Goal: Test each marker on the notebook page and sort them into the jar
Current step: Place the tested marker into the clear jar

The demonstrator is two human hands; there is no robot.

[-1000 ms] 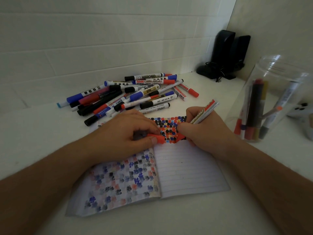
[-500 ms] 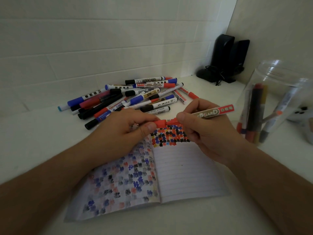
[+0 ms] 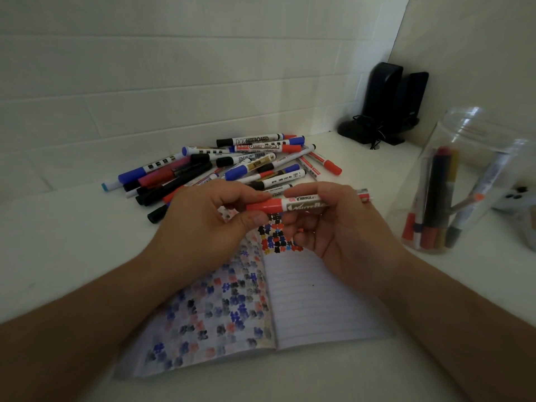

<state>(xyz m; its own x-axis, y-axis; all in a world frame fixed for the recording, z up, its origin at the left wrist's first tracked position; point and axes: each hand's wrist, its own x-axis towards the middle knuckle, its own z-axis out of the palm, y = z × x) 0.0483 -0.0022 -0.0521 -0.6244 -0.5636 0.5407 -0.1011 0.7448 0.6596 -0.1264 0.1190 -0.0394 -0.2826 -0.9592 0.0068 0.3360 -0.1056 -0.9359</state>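
Both hands are meeting above the open notebook (image 3: 319,300), holding one red whiteboard marker (image 3: 290,203) level between them. The right hand (image 3: 342,227) is gripping the marker's labelled barrel, thumb on top and fingers curled underneath. The left hand (image 3: 203,224) is pinching the marker's red cap (image 3: 262,205) between thumb and forefinger; the cap is sitting on the marker's end, touching the barrel. The marker's far end is sticking out past the right hand toward the jar.

The notebook is lying on the white worktop (image 3: 58,242) directly under the hands and wrists. Small red, blue and black test marks are showing on its right page just below the fingers, and fainter marks are covering the left page beneath the left forearm.

Beyond the hands, a loose pile of markers (image 3: 232,166) is lying on the worktop, mostly behind the left hand and close to the knuckles. To the right of the right hand, well apart from it, a clear jar (image 3: 470,134) is standing upright with several markers leaning inside it. Further back, past the right hand in the corner of the wall, two black speakers (image 3: 388,100) are standing.
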